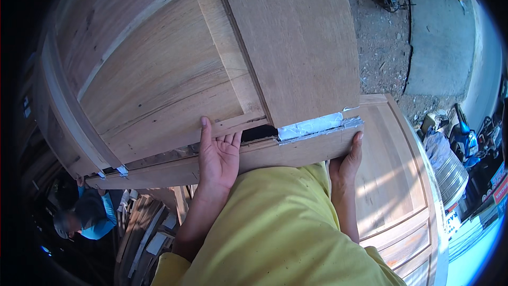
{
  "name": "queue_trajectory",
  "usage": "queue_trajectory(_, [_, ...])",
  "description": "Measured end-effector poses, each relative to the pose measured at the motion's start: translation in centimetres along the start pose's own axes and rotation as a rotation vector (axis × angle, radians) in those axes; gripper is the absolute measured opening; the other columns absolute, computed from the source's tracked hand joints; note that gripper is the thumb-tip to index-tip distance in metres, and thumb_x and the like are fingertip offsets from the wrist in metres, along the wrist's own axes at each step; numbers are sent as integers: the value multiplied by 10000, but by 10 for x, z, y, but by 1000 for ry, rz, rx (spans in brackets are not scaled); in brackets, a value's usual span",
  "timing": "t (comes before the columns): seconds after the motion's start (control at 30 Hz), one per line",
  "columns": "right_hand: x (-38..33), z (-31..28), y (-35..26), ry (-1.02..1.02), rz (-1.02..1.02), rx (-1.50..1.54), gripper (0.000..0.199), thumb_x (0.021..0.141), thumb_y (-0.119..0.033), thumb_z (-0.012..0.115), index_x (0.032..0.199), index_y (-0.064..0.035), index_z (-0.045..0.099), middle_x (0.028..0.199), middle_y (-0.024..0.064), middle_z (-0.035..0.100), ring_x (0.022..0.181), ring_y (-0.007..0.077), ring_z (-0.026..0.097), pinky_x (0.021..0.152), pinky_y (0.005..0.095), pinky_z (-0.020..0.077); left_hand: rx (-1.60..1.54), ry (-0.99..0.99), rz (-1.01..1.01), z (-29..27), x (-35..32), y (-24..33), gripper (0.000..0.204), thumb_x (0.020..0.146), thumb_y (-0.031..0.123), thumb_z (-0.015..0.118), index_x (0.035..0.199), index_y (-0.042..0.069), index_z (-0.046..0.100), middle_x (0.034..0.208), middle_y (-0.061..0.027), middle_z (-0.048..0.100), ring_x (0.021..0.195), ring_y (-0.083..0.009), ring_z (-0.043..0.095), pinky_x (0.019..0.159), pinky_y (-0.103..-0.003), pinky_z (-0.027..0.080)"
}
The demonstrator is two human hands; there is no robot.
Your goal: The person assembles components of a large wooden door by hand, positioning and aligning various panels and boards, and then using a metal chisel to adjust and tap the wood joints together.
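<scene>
Holding a long, flat, brown wooden rail (312, 151) along a brown, panelled wooden door (169, 74), near side.
Left hand (219, 158), half-open, touches the door; right hand (347, 161) curls around the rail's right end. Rail likely stiff, heavy: grip both ends.

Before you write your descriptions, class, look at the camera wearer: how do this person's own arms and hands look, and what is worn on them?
Both the left hand and the right hand are bare, with no gloves. The forearms are uncovered too, and no watch or bracelet shows. The shirt is yellow and creased, with matching yellow sleeves.
</scene>
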State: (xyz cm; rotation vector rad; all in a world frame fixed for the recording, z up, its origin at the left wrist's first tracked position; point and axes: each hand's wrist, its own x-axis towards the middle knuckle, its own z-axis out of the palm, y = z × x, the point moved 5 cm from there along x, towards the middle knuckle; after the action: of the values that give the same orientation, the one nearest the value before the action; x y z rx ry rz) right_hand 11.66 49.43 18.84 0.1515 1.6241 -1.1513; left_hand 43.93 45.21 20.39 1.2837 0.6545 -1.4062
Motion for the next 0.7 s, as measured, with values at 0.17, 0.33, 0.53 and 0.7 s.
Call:
queue_trajectory(0.17, [2,-4,-2,64,-19,-29,660,1004,-564,602,1433,-67,534,1378,104,595,1297,238,546,1141,437,411,-11,-19,4,0,4,0,501,1027,378,647,1406,69,538,1530,-108,500,1475,-249,413,1270,-437,303])
queue_trajectory(0.33, [2,-6,-1,59,4,5,654,993,-555,627,1422,-69,547,1364,106,605,1275,242,565,1112,444,441,-7,-6,10,-1,4,2,473,1033,374,637,1385,70,553,1528,-115,506,1468,-251,424,1263,-440,315])
queue_trajectory(0.53, [10,-17,5,23,-41,9,627,1003,-548,617,1408,-72,560,1340,94,623,1262,234,573,1112,436,438,13,-15,-3,-3,5,1,526,1023,389,650,1426,80,512,1550,-113,474,1482,-254,402,1262,-446,310])
queue_trajectory(0.7, [8,-12,0,-26,-27,4,608,1010,-543,607,1391,-70,571,1330,77,631,1254,225,575,1115,433,431,-11,22,-2,-2,4,1,481,1036,371,631,1392,57,551,1523,-129,513,1465,-254,430,1256,-443,325])
